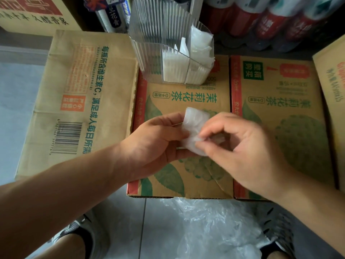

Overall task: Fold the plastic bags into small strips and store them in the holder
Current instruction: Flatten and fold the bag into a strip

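Folded bag (194, 128) held just above the middle carton (186, 98), pinched between left hand (158, 144) and right hand (240, 146), fingers of both closed on it. Probably light, thin, slippery and springy, likely to unfold unless pressed flat; best gripped across the folded edges. Holder (168, 53) behind, already with folded bags; loose bags (205, 225) on floor.

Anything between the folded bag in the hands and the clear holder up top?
Nothing visible. Both the left hand and right hand hold the folded bag above the cardboard box. The holder stands farther back on that box, its top open, with folded bags already in its right part. The box surface between is bare.
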The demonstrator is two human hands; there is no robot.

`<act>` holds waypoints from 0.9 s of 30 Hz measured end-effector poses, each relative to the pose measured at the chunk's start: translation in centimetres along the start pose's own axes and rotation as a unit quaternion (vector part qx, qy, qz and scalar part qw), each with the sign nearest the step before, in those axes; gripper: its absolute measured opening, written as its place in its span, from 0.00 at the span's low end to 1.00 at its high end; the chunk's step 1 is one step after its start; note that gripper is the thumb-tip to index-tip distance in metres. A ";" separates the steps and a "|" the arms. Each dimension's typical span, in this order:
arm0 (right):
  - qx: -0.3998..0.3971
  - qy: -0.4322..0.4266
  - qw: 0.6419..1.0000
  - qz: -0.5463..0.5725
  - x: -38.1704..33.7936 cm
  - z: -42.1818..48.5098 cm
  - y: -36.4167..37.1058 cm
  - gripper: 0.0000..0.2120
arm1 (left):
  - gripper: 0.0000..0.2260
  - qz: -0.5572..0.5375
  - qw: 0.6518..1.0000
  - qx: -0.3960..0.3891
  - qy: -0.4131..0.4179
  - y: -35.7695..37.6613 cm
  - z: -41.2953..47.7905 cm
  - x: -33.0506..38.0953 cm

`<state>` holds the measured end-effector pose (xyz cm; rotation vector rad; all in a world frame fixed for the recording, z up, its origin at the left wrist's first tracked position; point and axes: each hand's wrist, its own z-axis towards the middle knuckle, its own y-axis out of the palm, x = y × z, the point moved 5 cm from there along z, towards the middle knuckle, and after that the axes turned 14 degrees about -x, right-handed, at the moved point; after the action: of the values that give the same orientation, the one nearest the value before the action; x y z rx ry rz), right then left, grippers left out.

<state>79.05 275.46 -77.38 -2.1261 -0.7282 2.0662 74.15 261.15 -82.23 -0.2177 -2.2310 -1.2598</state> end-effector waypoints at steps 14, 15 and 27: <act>0.019 0.117 0.993 -0.023 2.8 1.2 -1.7 0.03 | 0.21 0.097 0.993 -0.062 -0.040 1.1 0.1 -0.2; 0.022 0.124 0.992 -0.019 2.9 1.2 -1.7 0.04 | 0.20 0.100 0.993 -0.058 -0.038 1.1 0.0 -0.2; 0.034 0.126 0.981 0.143 3.7 1.6 -1.0 0.09 | 0.13 0.210 0.977 0.004 -0.041 0.7 0.2 0.2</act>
<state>77.17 277.33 -80.52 -2.5132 -0.3306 1.8545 74.21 261.61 -81.70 -0.7085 -2.1066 -1.0254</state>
